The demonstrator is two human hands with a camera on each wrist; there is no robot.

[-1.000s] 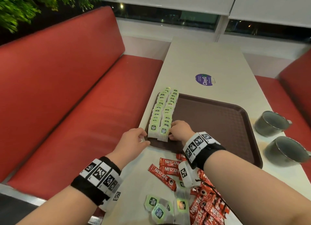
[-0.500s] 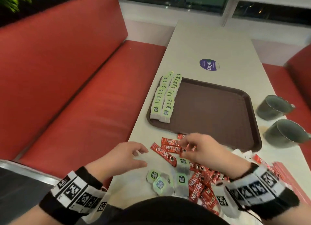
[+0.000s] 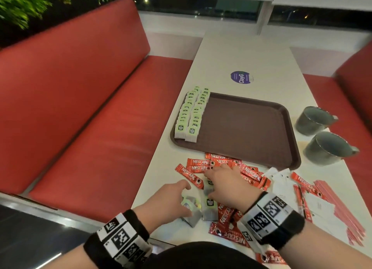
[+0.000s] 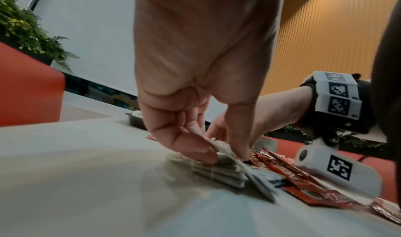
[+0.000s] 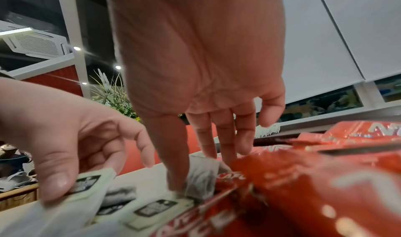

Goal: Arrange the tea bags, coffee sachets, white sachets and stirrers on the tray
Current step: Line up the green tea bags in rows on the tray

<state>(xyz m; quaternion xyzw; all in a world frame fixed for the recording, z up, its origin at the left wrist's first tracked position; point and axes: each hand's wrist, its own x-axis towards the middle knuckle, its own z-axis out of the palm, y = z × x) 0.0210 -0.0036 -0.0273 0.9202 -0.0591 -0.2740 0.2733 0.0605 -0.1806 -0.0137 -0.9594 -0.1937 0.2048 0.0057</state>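
Note:
Two rows of green-tagged tea bags (image 3: 191,116) stand along the left edge of the brown tray (image 3: 241,128). Near the table's front edge lie a few loose tea bags (image 3: 209,206) among red coffee sachets (image 3: 197,164). My left hand (image 3: 186,200) pinches a small stack of tea bags (image 4: 219,172) against the table between thumb and index finger. Just right of it, my right hand (image 3: 211,184) pinches one tea bag (image 5: 201,177) upright between thumb and fingers. White sachets (image 3: 281,180) and red stirrers (image 3: 338,204) lie to the right.
Two grey mugs (image 3: 314,120) (image 3: 330,148) stand right of the tray. A purple round sticker (image 3: 241,77) marks the table beyond it. A red bench (image 3: 100,128) runs along the table's left side, close to the edge.
Both hands have drawn back from the tea bag rows on the tray to the loose pile at the front, where each has taken hold of tea bags.

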